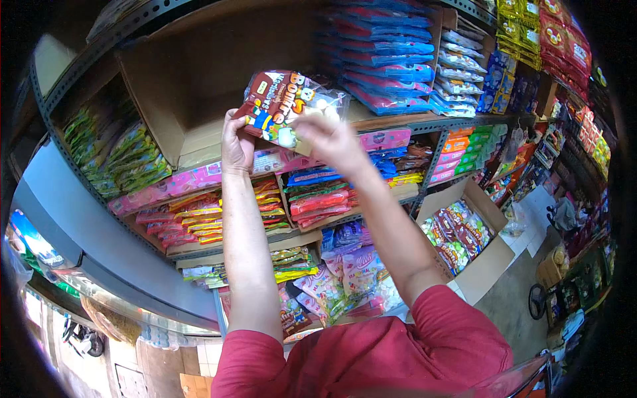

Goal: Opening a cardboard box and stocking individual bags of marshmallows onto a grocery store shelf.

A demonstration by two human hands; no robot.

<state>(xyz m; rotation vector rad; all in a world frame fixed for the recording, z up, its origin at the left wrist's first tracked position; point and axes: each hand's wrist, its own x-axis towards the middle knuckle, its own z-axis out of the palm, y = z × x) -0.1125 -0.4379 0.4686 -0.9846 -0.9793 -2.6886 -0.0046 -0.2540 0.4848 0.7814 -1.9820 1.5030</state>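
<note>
My left hand (238, 144) grips the lower left corner of a brown and clear plastic bag of marshmallows (278, 102), which bears large printed lettering. The bag is held up tilted in front of a shelf. Motion blurs my right hand (331, 144), whose fingers overlap the bag's lower right part; whether they pinch it cannot be told. Behind the bag lies an open cardboard box (154, 119) on its side, its dark inside facing me. A tall stack of blue bags (388, 64) stands to the right of it on the same shelf.
Green packets (114, 149) fill the shelf's left end. Below are rows of red and yellow packets (199, 219) and pink marshmallow bags (361, 268). An open carton (490, 271) of similar brown bags is at lower right. A perforated metal upright (74, 159) bounds the shelf.
</note>
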